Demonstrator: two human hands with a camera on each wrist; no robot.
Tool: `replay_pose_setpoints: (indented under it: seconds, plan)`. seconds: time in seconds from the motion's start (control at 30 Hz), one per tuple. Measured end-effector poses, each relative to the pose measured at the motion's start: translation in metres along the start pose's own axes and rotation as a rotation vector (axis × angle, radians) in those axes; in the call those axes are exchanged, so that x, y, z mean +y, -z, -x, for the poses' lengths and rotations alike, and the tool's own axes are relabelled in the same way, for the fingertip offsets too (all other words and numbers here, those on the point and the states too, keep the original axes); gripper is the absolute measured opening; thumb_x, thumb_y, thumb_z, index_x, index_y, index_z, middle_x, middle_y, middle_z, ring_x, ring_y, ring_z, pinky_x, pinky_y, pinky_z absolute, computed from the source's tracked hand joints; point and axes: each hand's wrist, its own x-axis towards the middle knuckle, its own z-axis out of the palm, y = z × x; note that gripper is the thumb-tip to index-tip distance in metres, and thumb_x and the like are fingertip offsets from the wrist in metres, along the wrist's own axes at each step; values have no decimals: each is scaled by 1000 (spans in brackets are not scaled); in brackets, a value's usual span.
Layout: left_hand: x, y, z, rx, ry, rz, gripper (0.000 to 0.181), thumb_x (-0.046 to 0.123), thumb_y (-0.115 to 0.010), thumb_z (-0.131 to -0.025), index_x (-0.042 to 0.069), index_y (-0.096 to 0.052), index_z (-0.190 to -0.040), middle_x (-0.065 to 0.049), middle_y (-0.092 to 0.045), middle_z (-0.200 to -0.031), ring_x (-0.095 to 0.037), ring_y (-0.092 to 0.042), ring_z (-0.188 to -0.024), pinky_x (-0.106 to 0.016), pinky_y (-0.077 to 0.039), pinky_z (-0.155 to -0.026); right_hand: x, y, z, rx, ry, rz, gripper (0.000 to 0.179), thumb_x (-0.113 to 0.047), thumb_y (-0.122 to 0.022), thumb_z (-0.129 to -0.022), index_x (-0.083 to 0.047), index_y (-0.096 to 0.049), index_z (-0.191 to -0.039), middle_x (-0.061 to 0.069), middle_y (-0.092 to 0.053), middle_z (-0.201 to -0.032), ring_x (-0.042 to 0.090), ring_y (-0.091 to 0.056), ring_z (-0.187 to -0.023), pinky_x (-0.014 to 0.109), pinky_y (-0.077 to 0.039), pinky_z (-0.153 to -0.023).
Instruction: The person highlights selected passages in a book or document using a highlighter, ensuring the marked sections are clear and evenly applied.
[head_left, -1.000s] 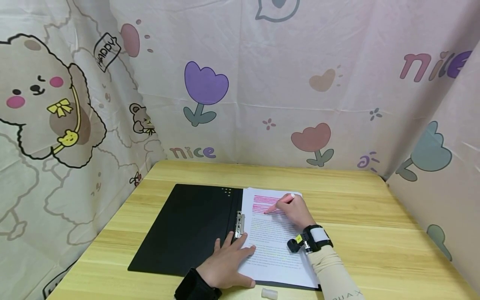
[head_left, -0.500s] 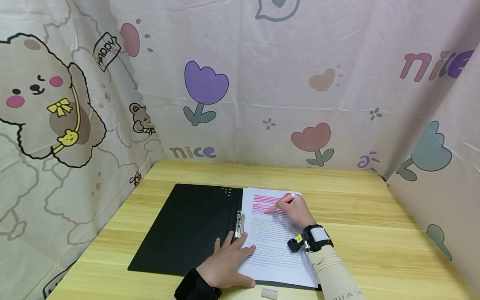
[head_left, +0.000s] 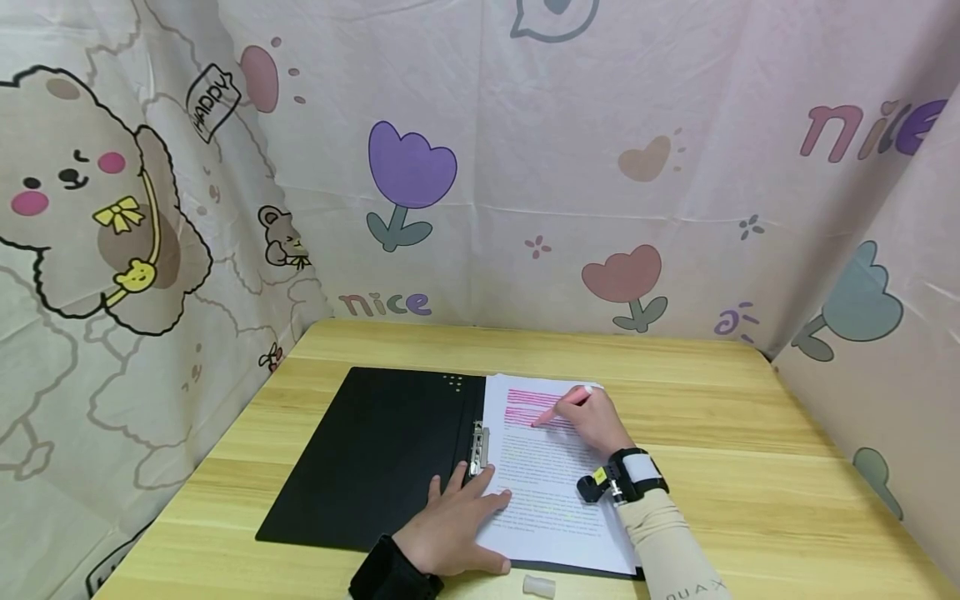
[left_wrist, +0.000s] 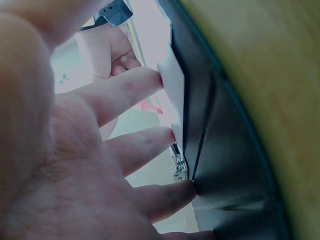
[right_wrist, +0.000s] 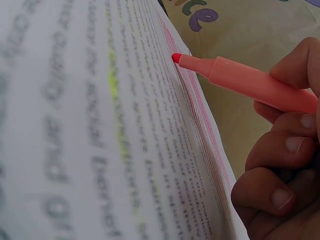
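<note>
My right hand (head_left: 597, 421) pinches a pink highlighter (right_wrist: 245, 82), its red tip at the page beside the lower pink lines. Printed paper (head_left: 551, 500) lies on the right side of an open black folder (head_left: 375, 458); several pink strokes cross its top lines, and faint yellow marks show lower down in the right wrist view. My left hand (head_left: 453, 525) rests with spread fingers across the paper's lower left edge and the folder. Near its fingertips is the folder's metal clip (head_left: 478, 450). The left wrist view shows the fingertips (left_wrist: 165, 135) along the paper and folder.
A pale highlighter cap (head_left: 538, 587) lies on the wooden table (head_left: 712, 417) by the folder's front edge. Printed cloth (head_left: 510, 167) hangs behind the table and along both sides. The right wrist camera (head_left: 592, 487) overlaps the page in the head view.
The highlighter tip has moved slightly to the right along a text line, and my right hand with it. My left hand stays in place.
</note>
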Motion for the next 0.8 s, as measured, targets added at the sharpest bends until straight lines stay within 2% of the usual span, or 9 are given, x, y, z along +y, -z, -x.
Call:
replay_pose_setpoints:
  seconds: [0.13,0.43,0.6,0.8]
  plan:
    - [0,0,0,1,-3,7,80,55,-83,-80,21,-59,-148,-16,-37,-164,-52,-21,-151,-81,-20,-109,2,1,-1,-4,7,9,31,-15,-62,-92,2,-69,-68,-4,-79,-85,26,-43,-72,35,-31,-65]
    - [-1,0,0,1,-2,13,79,54,-84,-80,21,-59,-148,-16,-37,-164,-52,-21,-151,-81,-20,-109,6,5,-5,32,60,37,22,-13,-67,-88,-5,-76,-69,-2,-78,-86,23,-52,-74,33,-38,-70]
    - [-1,0,-1,-2,1,11,79,54,-84,-80,21,-59,-148,-16,-37,-164,-52,-21,-152,-81,-20,-110,6,7,-5,24,63,43,21,-13,-68,-88,-6,-78,-71,-2,-77,-87,23,-52,-75,33,-38,-69]
    - [0,-1,-1,-3,7,8,79,55,-84,-80,21,-60,-148,-15,-37,-164,-52,-21,-152,-81,-20,-110,7,9,-4,23,39,35,20,-13,-67,-88,-6,-78,-73,0,-74,-90,24,-54,-81,34,-39,-76]
